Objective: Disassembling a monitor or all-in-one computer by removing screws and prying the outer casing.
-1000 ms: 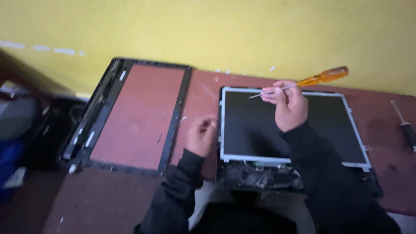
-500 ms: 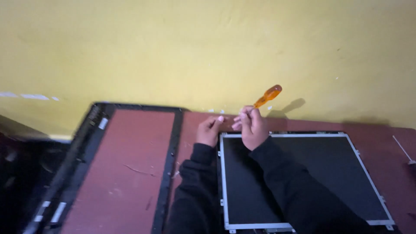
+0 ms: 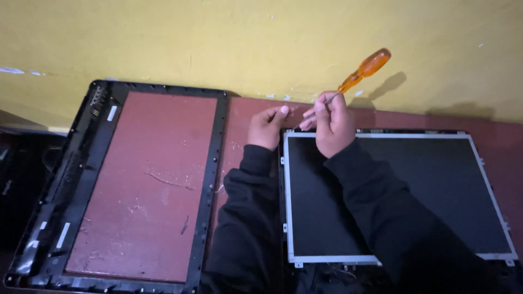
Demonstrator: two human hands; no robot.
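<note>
While the right hand [image 3: 333, 124] grips an orange-handled screwdriver [image 3: 348, 84], tip down at the top-left corner of the bare screen panel [image 3: 436, 185], the left hand [image 3: 267, 128] rests half-curled just beside that corner, holding nothing. A black plastic bezel frame [image 3: 212, 163] lies left on the reddish tabletop [image 3: 239, 120], below a yellow wall [image 3: 218, 38].

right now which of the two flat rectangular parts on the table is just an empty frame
The black plastic bezel frame on the left: the red-brown tabletop shows through its opening. The metal-edged dark screen panel on the right is solid.

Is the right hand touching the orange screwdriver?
Touching. The head view shows the right hand closed around the metal shaft of the orange screwdriver, whose handle sticks up toward the yellow wall.
</note>
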